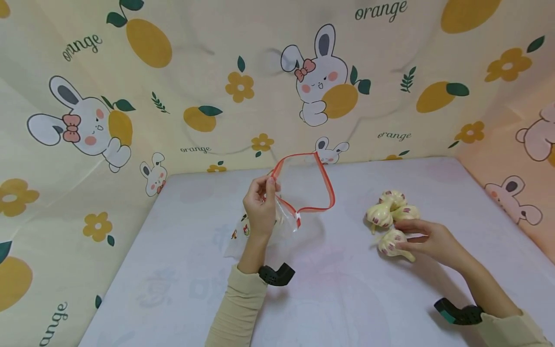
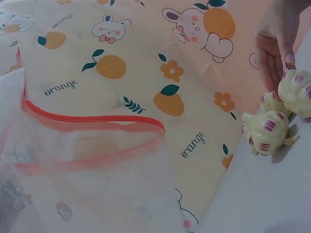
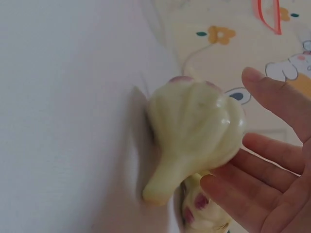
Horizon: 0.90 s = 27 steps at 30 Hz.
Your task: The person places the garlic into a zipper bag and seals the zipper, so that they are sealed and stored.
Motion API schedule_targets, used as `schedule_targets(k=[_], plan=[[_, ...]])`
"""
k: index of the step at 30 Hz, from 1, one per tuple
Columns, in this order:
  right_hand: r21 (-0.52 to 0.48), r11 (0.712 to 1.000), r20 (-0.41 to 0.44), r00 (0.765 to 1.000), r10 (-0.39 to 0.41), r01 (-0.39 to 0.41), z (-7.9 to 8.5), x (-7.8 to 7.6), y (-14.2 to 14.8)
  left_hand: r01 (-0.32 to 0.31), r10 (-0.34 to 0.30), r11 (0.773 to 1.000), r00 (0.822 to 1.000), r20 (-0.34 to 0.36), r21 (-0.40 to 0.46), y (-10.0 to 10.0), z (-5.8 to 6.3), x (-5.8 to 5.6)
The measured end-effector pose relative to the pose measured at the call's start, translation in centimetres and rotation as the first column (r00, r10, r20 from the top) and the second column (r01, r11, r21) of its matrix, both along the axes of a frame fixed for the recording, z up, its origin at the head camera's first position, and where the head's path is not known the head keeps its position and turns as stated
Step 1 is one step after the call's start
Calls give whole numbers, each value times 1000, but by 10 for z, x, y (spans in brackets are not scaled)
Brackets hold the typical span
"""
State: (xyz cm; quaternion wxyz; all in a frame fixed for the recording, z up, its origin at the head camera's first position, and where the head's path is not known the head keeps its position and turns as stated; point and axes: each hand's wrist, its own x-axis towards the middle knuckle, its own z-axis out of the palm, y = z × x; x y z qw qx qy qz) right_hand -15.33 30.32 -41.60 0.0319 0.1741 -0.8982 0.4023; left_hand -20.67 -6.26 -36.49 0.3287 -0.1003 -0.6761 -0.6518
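My left hand (image 1: 261,205) pinches the rim of a clear zip bag (image 1: 284,219) with a red seal, its mouth spread wide. Small coloured prints dot the bag's plastic, and part of it is hidden behind the hand and forearm. On the right, my right hand (image 1: 422,238) reaches around the nearest garlic bulb (image 1: 390,242), which is pale with purple patches. In the right wrist view, the thumb stands apart from this bulb (image 3: 194,126) and the fingers extend beside it. More garlic bulbs (image 1: 380,214) cluster just behind.
A pale cloth covers the table (image 1: 173,289). Behind it hangs a cream backdrop (image 1: 243,43) printed with rabbits and oranges, meeting the table's back edge. Each wrist wears a black camera (image 1: 276,274).
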Motion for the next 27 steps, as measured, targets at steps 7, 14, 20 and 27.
schedule_targets(k=[7,14,20,27], plan=[[-16,1000,3,1000,7,-7,-6,-1,1,-2,2,1000,1000,7,-9,-1,0,1],[21,1000,63,998,-13,12,-11,-1,1,3,-3,1000,1000,7,4,-1,1,2],[64,998,129,991,-33,25,-10,0,-3,3,-3,1000,1000,-6,-8,-1,1,1],[82,997,87,996,-21,14,-8,-1,-3,3,-3,1000,1000,-23,-11,-1,0,-1]])
